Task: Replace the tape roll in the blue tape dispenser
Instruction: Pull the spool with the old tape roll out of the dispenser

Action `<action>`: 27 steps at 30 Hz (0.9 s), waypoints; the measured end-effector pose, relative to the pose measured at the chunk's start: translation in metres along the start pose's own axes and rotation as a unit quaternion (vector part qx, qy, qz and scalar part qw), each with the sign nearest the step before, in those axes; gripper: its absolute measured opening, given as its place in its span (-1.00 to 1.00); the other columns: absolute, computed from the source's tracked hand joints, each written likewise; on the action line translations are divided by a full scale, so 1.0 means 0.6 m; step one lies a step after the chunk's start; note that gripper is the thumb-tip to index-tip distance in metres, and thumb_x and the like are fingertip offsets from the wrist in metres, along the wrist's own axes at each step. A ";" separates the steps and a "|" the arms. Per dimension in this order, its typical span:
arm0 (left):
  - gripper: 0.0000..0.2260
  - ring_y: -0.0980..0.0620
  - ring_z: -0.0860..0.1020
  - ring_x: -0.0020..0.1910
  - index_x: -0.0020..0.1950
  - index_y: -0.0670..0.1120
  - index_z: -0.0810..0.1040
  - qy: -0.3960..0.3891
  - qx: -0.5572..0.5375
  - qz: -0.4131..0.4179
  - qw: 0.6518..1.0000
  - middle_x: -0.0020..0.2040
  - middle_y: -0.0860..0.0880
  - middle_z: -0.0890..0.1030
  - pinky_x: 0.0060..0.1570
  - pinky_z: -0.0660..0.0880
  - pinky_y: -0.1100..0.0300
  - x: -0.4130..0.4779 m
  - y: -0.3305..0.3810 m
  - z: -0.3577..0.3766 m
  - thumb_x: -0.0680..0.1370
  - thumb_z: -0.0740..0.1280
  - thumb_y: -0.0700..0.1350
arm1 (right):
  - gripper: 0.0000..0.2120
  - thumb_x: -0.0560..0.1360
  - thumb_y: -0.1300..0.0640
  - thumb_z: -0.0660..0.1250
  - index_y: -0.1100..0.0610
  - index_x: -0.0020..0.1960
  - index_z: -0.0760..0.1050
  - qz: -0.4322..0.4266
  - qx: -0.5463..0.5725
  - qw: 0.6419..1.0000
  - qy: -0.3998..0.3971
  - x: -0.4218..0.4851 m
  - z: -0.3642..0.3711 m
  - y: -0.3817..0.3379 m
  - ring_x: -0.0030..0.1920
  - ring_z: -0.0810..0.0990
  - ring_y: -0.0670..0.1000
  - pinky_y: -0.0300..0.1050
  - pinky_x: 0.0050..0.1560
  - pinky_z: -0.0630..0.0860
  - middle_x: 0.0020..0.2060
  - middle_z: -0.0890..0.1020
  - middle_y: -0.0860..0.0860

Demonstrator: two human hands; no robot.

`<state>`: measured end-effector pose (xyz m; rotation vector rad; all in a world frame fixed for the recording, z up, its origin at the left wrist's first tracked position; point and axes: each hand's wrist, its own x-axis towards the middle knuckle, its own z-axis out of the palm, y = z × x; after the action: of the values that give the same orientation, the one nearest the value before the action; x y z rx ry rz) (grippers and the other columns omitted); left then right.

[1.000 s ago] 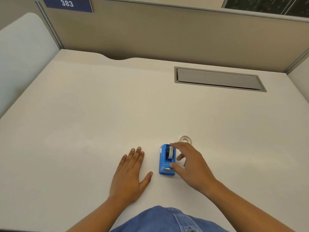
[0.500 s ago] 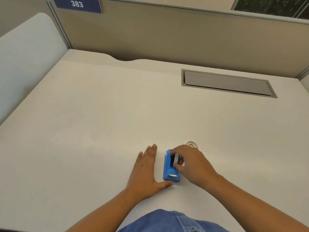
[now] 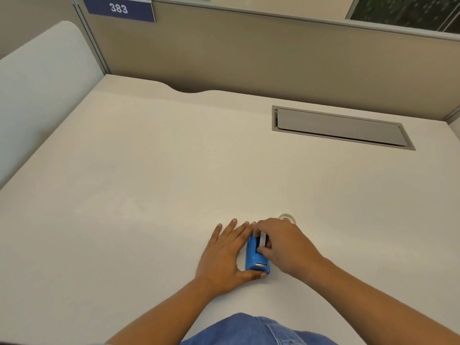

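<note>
A small blue tape dispenser (image 3: 254, 255) lies on the white desk (image 3: 174, 183) near its front edge. My left hand (image 3: 225, 255) is flat against its left side, thumb wrapped under the near end with the metal cutter. My right hand (image 3: 286, 242) comes from the right, its fingers and thumb pinching the white tape roll (image 3: 262, 240) seated in the dispenser. A second, clear tape roll (image 3: 286, 217) lies flat on the desk just behind my right hand, partly hidden by it.
A grey cable hatch (image 3: 341, 128) is set into the desk at the back right. Beige partition walls (image 3: 249, 53) close the back, with a blue sign reading 383 (image 3: 119, 8). A white side panel (image 3: 37, 78) stands on the left. Blue denim (image 3: 249, 329) shows at the bottom.
My left hand has slid right from flat on the desk and now braces the dispenser's side. My right hand has closed its fingers on the roll in the dispenser.
</note>
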<state>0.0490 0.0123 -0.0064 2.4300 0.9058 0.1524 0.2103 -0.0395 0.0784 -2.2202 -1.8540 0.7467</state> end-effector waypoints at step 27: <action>-0.09 0.10 -0.09 0.57 0.53 0.19 -0.06 -0.014 0.007 -0.027 1.000 0.58 0.15 0.11 0.51 -0.25 0.04 0.004 0.018 -0.013 0.32 0.22 0.50 | -0.81 0.37 0.17 0.41 0.01 -0.04 0.52 -0.039 -0.065 0.996 -0.039 0.017 -0.033 -0.004 -0.12 0.53 0.00 -0.21 -0.13 0.30 -0.14 0.62 -0.06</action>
<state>0.0548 0.0108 0.0059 2.4119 0.9620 0.0929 0.2182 -0.0257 0.0936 -2.2099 -2.0692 0.7289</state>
